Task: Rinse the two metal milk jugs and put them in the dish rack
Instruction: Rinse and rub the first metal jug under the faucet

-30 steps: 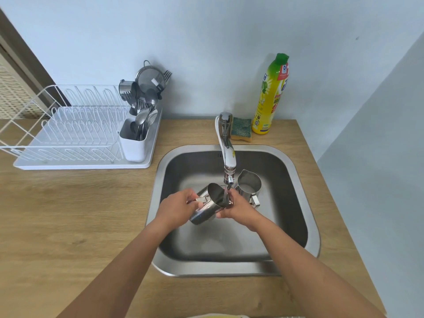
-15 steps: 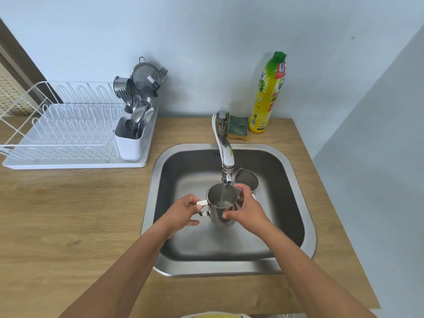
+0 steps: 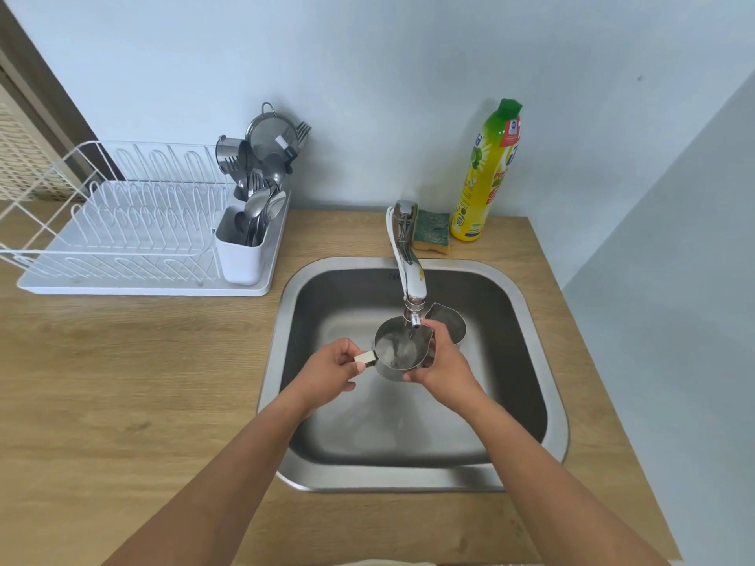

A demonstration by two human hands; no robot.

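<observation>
The left hand (image 3: 329, 371) pinched the handle and the right hand (image 3: 443, 367) gripped the jug (image 3: 398, 353) under the tap (image 3: 410, 275).

Left hand (image 3: 329, 369) gripped the milk jug (image 3: 398, 351) by its handle, right hand (image 3: 443, 361) cupped its side under the tap (image 3: 410, 275); second jug (image 3: 449, 320) stood behind in the sink (image 3: 531, 402).

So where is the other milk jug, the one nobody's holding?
In the head view, the other jug stands in the sink, just right of the tap. It is behind the right hand and close beside the held jug.
</observation>
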